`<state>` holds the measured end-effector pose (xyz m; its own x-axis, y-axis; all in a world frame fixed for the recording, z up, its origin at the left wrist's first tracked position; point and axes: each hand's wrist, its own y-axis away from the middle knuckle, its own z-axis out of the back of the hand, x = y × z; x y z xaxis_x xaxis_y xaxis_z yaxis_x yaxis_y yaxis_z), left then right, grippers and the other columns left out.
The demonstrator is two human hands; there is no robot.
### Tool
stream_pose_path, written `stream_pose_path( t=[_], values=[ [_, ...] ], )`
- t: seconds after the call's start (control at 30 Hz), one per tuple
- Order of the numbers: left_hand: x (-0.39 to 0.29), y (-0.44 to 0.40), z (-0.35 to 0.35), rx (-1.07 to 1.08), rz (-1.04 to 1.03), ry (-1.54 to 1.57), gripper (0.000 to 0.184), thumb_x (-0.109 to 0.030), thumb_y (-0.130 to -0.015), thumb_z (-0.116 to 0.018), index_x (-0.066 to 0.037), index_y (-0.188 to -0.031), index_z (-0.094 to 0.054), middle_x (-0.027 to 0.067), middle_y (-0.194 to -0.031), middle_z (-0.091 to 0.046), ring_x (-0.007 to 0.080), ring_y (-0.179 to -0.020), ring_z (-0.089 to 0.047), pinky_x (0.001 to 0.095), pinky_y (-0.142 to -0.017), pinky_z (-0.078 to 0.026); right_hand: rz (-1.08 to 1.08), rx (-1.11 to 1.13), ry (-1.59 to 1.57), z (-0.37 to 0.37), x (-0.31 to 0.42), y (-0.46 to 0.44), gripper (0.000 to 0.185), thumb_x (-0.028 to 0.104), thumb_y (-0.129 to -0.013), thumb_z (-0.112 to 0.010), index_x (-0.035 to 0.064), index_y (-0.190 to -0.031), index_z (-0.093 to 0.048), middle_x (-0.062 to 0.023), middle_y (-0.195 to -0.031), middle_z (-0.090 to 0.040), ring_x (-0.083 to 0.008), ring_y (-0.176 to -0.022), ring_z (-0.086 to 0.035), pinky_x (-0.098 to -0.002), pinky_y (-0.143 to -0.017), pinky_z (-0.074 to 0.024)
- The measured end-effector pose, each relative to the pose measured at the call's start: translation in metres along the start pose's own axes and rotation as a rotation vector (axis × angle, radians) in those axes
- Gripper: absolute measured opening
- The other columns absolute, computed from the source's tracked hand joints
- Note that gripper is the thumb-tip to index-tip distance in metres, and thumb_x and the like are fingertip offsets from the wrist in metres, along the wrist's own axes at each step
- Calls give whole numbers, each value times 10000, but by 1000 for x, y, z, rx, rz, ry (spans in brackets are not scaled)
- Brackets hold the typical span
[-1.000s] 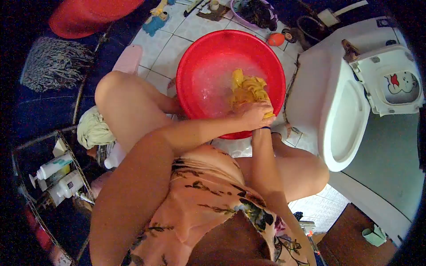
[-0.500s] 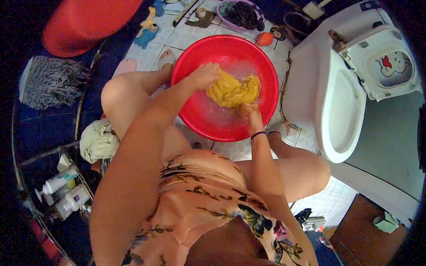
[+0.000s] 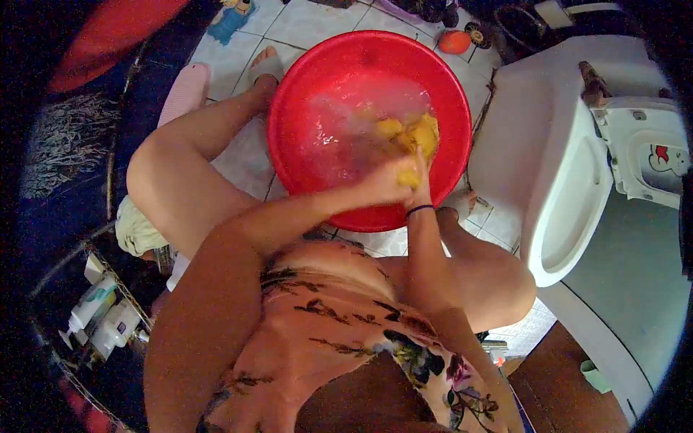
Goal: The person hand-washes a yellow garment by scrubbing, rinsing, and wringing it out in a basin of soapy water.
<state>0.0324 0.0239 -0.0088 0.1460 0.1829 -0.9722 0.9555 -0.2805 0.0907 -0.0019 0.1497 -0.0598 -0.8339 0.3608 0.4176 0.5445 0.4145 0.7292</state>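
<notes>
Two bare hands close together, in the head view, low over the right-hand part of a wide red basin [image 3: 375,49] on a tiled floor [image 3: 242,157]. Cloudy, perhaps soapy water [image 3: 336,144] inside. Yellow cloth [image 3: 424,133] crumpled in the basin, toward its right wall, partly in the water and partly up between the hands.

Left hand [image 3: 390,177] reaching in from the left, fingers curled nearly closed around a small wad of the cloth, with a bit of yellow showing at the grip. Right hand [image 3: 421,189], dark band [image 3: 420,209] at the wrist, right up against the left, fingers pointing away from the body and against the cloth. Palm hidden and outlines blurred; impossible to tell how far closed, or how firmly gripping.

Likely to handle as soft and limp, with no stiffness to hold a shape. Probably heavier than when dry, with soaked folds dragging downward, though still manageable by hand. Likely slippery on the surface if soapy; low risk of breakage, more chance of a fold sliding out from between wet fingers. Best taken in a thick gathered bunch, both hands near each other, fingers wrapped well around several layers rather than pinching one thin edge. Bulky part beyond the fingertips probably best supported from below, against sagging into the water.
</notes>
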Motion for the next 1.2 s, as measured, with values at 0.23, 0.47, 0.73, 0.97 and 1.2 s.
stream_pose_path(
  t=[0.23,0.47,0.73,0.97,1.2],
  values=[
    [12,-32,15,-300,-183,-418,228,-276,-755,-562,-66,-841,-535,127,-716,-560,274,-679,-554,371,-633,-441,266,328,-338,-29,-16,0,325,331,-875,-400,113,-1108,-465,-61,-1026,-524,-185,-908,-528,-363,-795,-450],
    [-12,-13,-19,-125,-168,-130,176,-242,-734,-577,-74,-754,-528,114,-758,-543,285,-738,-535,369,-684,-422,401,194,-212,8,-22,-24,323,288,-855,-416,78,-1090,-483,-69,-1019,-536,-216,-936,-526,-369,-813,-445],
    [39,-55,51,-380,108,-575,235,-298,-782,-534,-90,-890,-522,107,-819,-569,268,-779,-543,399,-711,-422,301,-81,-182,-68,11,41,449,226,-780,-454,24,-1179,-413,-135,-1176,-458,-291,-1068,-456,-431,-906,-374],
    [29,-14,142,-602,229,-1249,241,-277,-749,-537,-188,-973,-539,125,-1066,-473,341,-1013,-461,478,-820,-380,201,-287,229,-34,0,38,476,291,-783,-516,134,-1206,-366,-75,-1183,-427,-264,-1054,-449,-419,-773,-412],
    [117,-14,120,-130,170,-859,357,-187,-696,-610,-95,-1034,-543,144,-976,-558,291,-938,-528,385,-836,-416,-12,-233,214,-47,-1,45,701,445,-749,-546,155,-1286,-203,-96,-1146,-438,-275,-1055,-426,-437,-765,-424]
  ],
)
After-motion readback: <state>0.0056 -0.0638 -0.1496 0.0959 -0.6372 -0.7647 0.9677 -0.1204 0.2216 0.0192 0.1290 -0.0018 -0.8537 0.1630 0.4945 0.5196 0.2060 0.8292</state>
